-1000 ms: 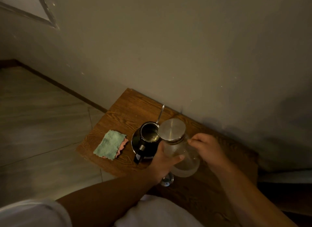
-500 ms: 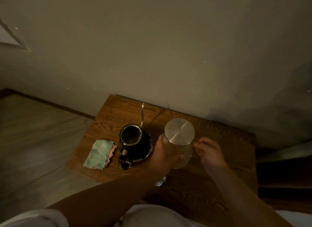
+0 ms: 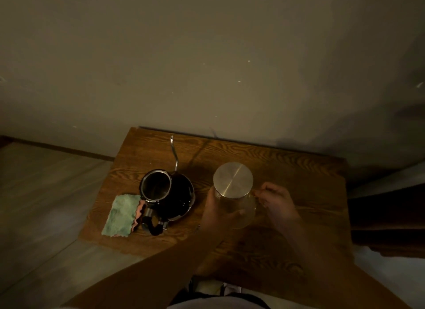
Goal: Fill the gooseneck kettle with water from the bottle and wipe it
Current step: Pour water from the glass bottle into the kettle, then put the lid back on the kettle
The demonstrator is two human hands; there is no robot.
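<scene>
— Two hands on the bottle (image 3: 234, 200), that's my read. My left hand (image 3: 216, 213) is wrapped round its glass body, fingers clamped on it; my right hand (image 3: 277, 204) has its fingers pinched together on the handle at the side.

— Where does it stand?

— Upright on the wooden table (image 3: 299, 170), right of the gooseneck kettle (image 3: 167, 196), apart from it. The steel lid (image 3: 233, 179) is on the bottle.

— And the kettle?

— Its mouth is open, spout pointing toward the wall. Too dim inside for me to tell whether any water is in it.

— So how far along?

— Early, I'd judge. With the lid on, nothing can be poured yet; pouring remains, and wiping too. The green cloth (image 3: 120, 215) lies flat just left of the kettle, by its handle, untouched by either hand.
</scene>
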